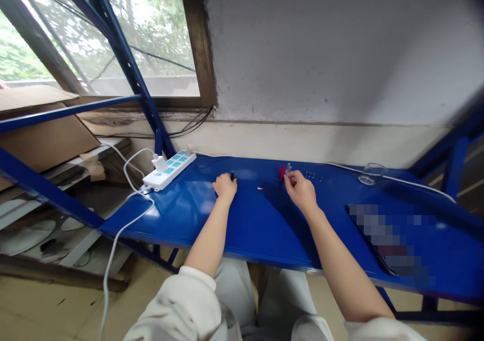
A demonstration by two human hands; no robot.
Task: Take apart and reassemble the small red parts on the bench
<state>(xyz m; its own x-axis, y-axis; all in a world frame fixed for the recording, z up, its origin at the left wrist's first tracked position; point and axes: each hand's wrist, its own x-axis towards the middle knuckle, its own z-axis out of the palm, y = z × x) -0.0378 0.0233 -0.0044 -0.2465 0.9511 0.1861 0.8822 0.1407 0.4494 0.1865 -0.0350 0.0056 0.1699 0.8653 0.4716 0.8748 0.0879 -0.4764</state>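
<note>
My left hand [226, 187] is closed in a fist on the blue tabletop [249, 230]. A short black rod-like end [232, 175] sticks up out of it, and the rest is hidden by the fingers. To the right, my right hand [301, 190] is pinched with its fingertips low over the table. Right at those fingertips are a small red piece [282, 172] and a clear plastic piece [289, 168]. Which of these the fingers grip cannot be made out. Several tiny dark parts [310, 175] lie just beyond the right hand.
A white power strip [170, 170] with a plug and cable stands at the table's left end. At the back right is a clear round cup [372, 174] beside a white cable [419, 183]. A dark flat item, partly pixelated [378, 240], lies front right. A pinkish scrap [260, 188] lies between the hands.
</note>
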